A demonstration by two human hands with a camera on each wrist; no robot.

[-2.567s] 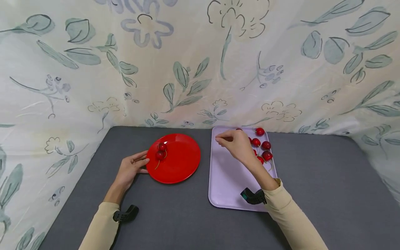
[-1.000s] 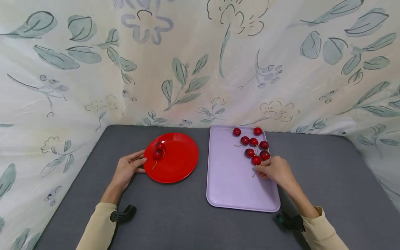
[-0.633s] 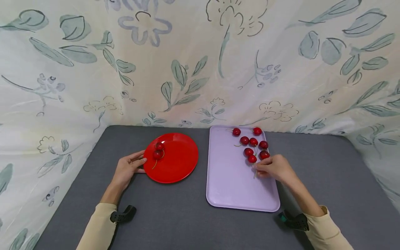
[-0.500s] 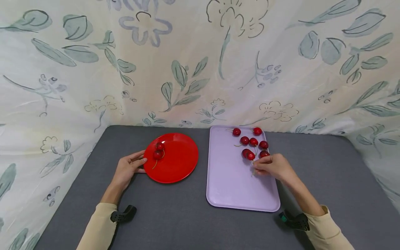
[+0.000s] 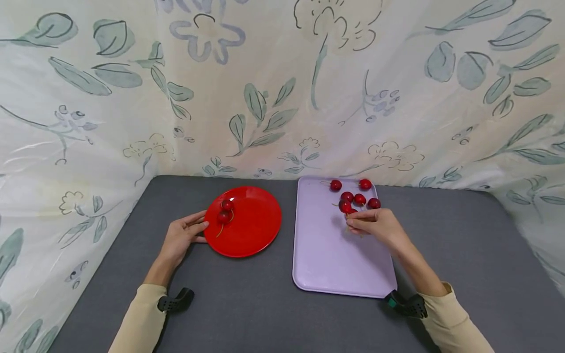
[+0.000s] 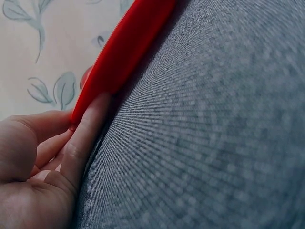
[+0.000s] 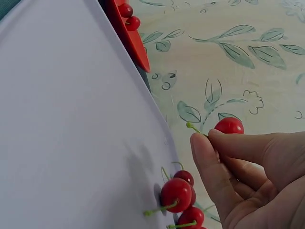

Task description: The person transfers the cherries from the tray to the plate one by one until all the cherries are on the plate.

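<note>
The right hand [image 5: 372, 226] hovers over the far half of the flat lilac plastic tray [image 5: 324, 255], its thumb and forefinger pinched on the thin green stem of a small glossy red cherry [image 7: 229, 125]; the right wrist view shows the stem tip poking out past the fingertips [image 7: 202, 143] and the fruit raised clear of the tray. Just beyond this hand, the other loose red cherries [image 5: 358, 198] lie in a small cluster near the tray's far right corner, some touching one another, their stems pointing different ways; how many lie under the hand cannot be told. The left hand [image 5: 181, 239] rests on the grey fabric-covered surface [image 5: 247, 304] with fingers nearly straight and relaxed, holding nothing, its fingertips [image 6: 93, 114] touching the near-left rim of the round red plastic plate [image 5: 253, 230]. Two red cherries with stems [image 5: 225, 212] lie on the left part of that plate, close to each other. The plate sits just to the left of the tray, a narrow strip of grey between them. Both forearms wear cream long sleeves [image 5: 141, 318], each with a small dark device at the wrist. A pale floral-printed cloth backdrop [image 5: 265, 88], patterned with grey-green leaves and outlined flowers, rises behind and around the surface.
</note>
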